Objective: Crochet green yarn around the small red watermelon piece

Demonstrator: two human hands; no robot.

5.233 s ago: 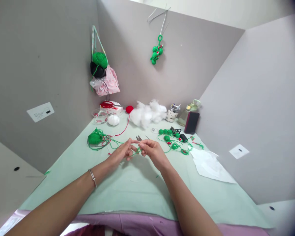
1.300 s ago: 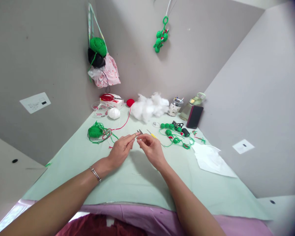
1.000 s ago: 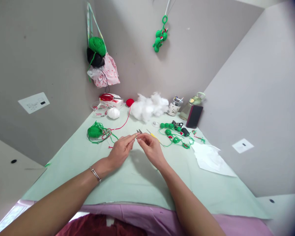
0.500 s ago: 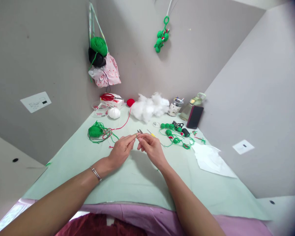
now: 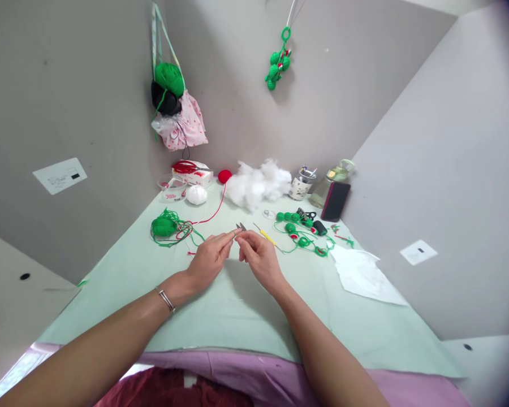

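Note:
My left hand (image 5: 210, 257) reaches over the middle of the table with its index finger stretched out and the other fingers curled. A small bit of green yarn (image 5: 234, 233) shows at that fingertip. My right hand (image 5: 258, 254) is closed in a pinch against the same spot, its fingertips touching the left index finger. Most of the yarn is hidden by the fingers. Just behind the fingertips, the grey blades of scissors (image 5: 241, 226) stick out. A yellow-handled crochet hook (image 5: 267, 236) lies beside my right hand.
A green yarn ball (image 5: 164, 226) with tangled strands lies left. Behind are a white yarn ball (image 5: 196, 195), red yarn ball (image 5: 224, 176) and stuffing (image 5: 257, 185). Crocheted green balls (image 5: 290, 228), a phone (image 5: 336, 202), a bottle (image 5: 322, 192) and white paper (image 5: 362, 274) lie right.
My right hand has shifted slightly left and turned a little, uncovering more of the yellow crochet hook. My left hand stays nearly where it was.

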